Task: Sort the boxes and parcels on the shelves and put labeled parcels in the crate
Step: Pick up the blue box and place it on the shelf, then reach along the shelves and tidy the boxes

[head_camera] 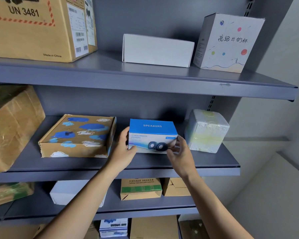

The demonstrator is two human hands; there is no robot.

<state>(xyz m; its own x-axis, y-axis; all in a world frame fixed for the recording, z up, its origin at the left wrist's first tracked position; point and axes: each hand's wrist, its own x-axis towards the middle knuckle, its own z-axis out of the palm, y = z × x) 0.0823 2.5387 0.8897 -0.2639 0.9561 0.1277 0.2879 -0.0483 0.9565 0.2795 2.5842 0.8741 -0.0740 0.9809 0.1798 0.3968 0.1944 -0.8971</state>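
cardboard fills the left end of the grey metal shelf (205, 163): a bulky brown parcel (12, 125), creased and glossy with clear tape, its corners rounded. beside it lies a flat square carton (78, 135), raw corrugated edges showing, its lid daubed with blue and white blobs of paint. just right of that, the left hand (123, 149) wraps the left end of the speaker box (152, 137), fingers curled behind it and thumb on the lower front corner. the speaker box is a smooth, sharp-edged printed card oblong, blue on top and pale in front with two round speakers pictured, sitting mid-shelf. the right hand (179, 150) grips its right end with bent fingers, thumb across the front. close on the right stands a white foam block (206, 131), crumbly, soft-cornered, film-wrapped.
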